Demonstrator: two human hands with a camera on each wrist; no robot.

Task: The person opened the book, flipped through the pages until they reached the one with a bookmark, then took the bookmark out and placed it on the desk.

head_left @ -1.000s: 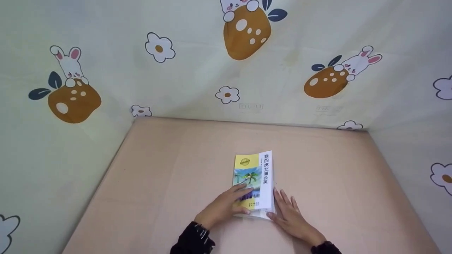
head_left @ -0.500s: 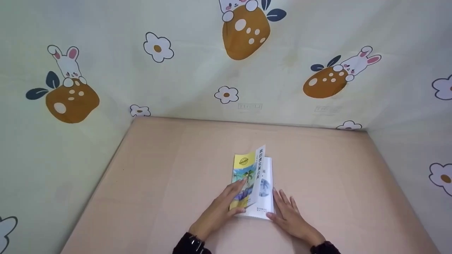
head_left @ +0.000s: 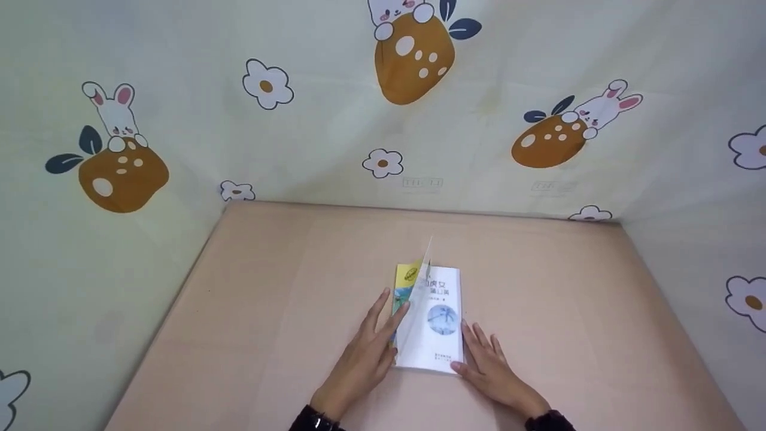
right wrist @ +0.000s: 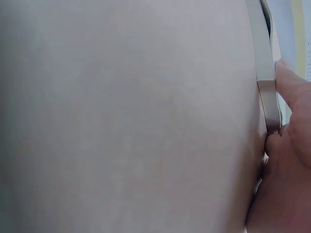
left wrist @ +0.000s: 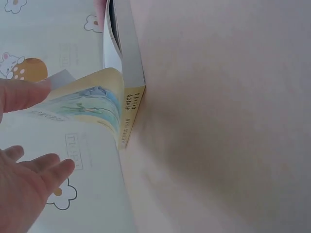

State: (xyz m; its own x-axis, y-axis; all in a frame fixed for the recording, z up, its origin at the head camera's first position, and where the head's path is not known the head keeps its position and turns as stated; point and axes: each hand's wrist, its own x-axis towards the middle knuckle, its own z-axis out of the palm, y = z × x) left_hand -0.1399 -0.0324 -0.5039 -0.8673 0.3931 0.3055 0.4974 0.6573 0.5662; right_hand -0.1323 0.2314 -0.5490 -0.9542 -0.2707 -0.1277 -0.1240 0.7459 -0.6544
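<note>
A paperback book (head_left: 443,347) lies open at its title page, which bears a round blue picture. Its yellow illustrated front cover (left wrist: 82,104) stands raised and bowed away from the spine, with the white side facing the page. My left hand (head_left: 359,359) is at the cover's outer side, one digit touching it near the free edge and the other fingers spread apart. My right hand (head_left: 494,371) rests at the book's lower right, thumb over the page corner and straight fingers along the side edge. In the right wrist view, the thumb (right wrist: 289,82) lies over the book's edge.
The book lies on a pinkish-beige tabletop (head_left: 287,287). Pale cloth walls (head_left: 323,120) printed with rabbits, brown fruit and flowers rise behind it and at both sides. Dark shiny sleeves (head_left: 314,419) cover the wrists.
The front cover has swung up and left from nearly flat, uncovering the title page. My left hand has moved left with it. The right hand has stayed at the book's right edge.
</note>
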